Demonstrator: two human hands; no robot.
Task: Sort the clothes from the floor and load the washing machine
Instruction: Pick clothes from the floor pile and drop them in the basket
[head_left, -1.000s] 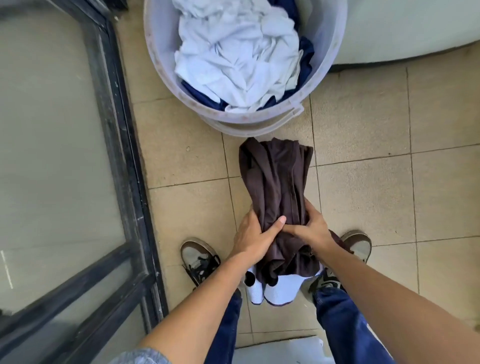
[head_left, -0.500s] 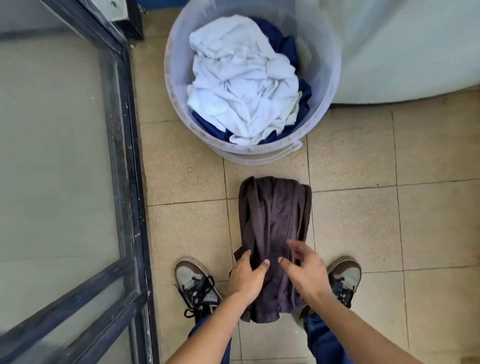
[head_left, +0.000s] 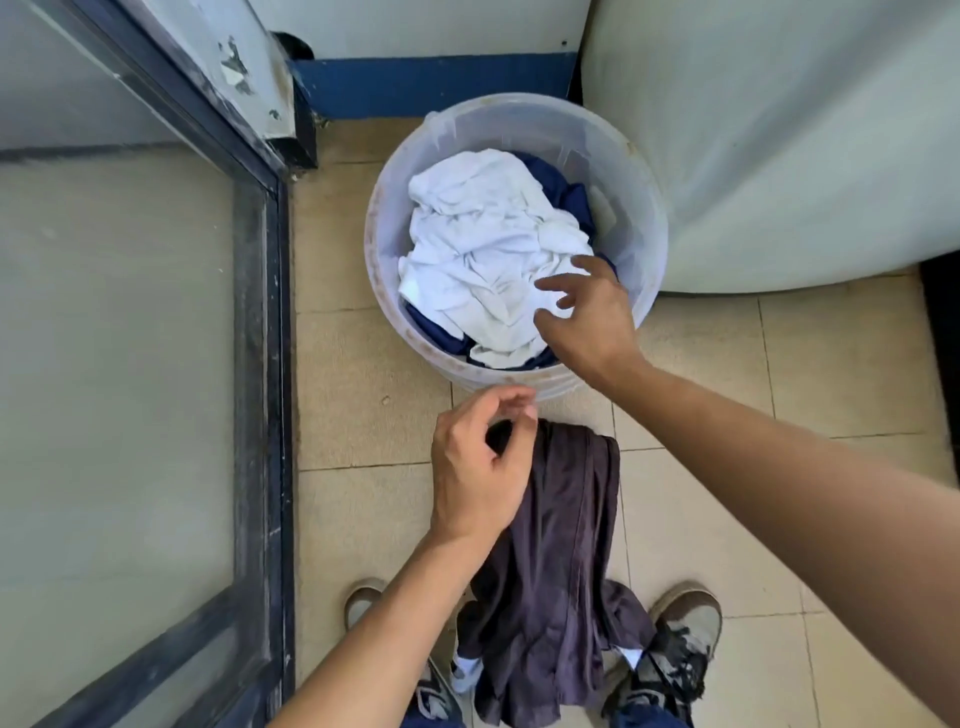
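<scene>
A dark brown garment (head_left: 563, 551) lies folded on the tiled floor between my shoes. My left hand (head_left: 480, 475) hovers above its far end, fingers loosely curled, holding nothing. A translucent round bucket (head_left: 641, 208) stands beyond it, filled with a crumpled white cloth (head_left: 483, 254) over navy blue clothes (head_left: 569, 195). My right hand (head_left: 589, 317) reaches over the bucket's near right rim, fingers spread just above the white cloth, gripping nothing. A little white fabric (head_left: 465, 667) peeks from under the brown garment.
A large white rounded appliance body (head_left: 779, 140) stands right of the bucket. A dark-framed glass door (head_left: 260, 364) runs along the left. A white wall with a blue skirting (head_left: 431, 85) is behind the bucket. Beige floor tiles (head_left: 857, 364) stretch to the right.
Both hands let go of the brown garment, which stays on the floor. My right hand moved up over the bucket; my left hand lifted toward the garment's far end. The view tilted forward.
</scene>
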